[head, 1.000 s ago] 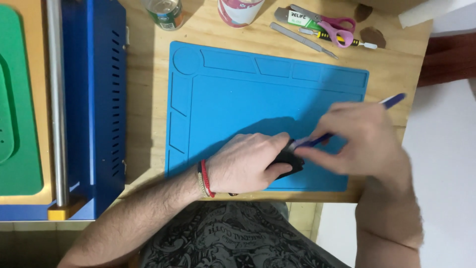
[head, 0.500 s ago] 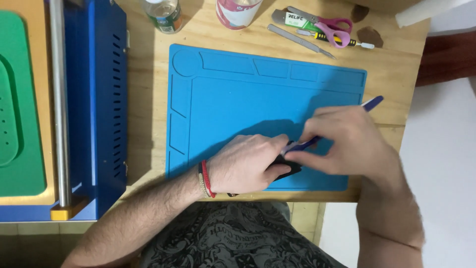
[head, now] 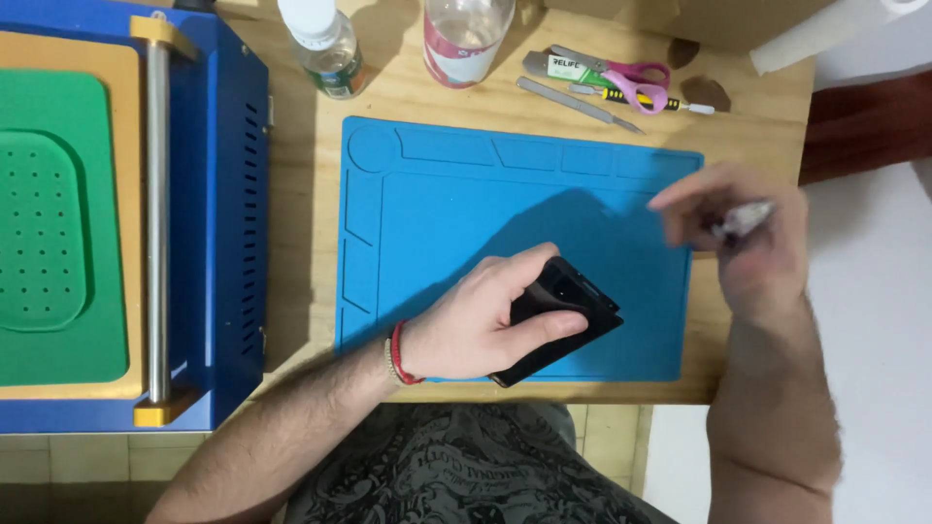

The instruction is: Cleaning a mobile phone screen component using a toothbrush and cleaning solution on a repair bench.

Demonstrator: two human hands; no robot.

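My left hand (head: 485,325) presses down on a black phone (head: 568,311) that lies tilted on the blue silicone work mat (head: 456,213), near the mat's front edge. A red cord bracelet circles that wrist. My right hand (head: 748,243) is lifted off to the right, over the mat's right edge, blurred by motion. Its fingers are closed on a thin pen-like tool (head: 743,218) with a pale tip. The phone's lower part is hidden under my left fingers.
A blue machine (head: 218,223) with a green perforated pad (head: 49,233) and a metal roller fills the left. At the table's back stand two plastic bottles (head: 325,39), pink-handled scissors (head: 636,78), a metal spudger (head: 573,100) and a small screwdriver. The wooden table ends right of the mat.
My right hand has pulled the thin tool away from the phone, up and to the right. The phone now shows beside my left hand. The camera view has shifted closer.
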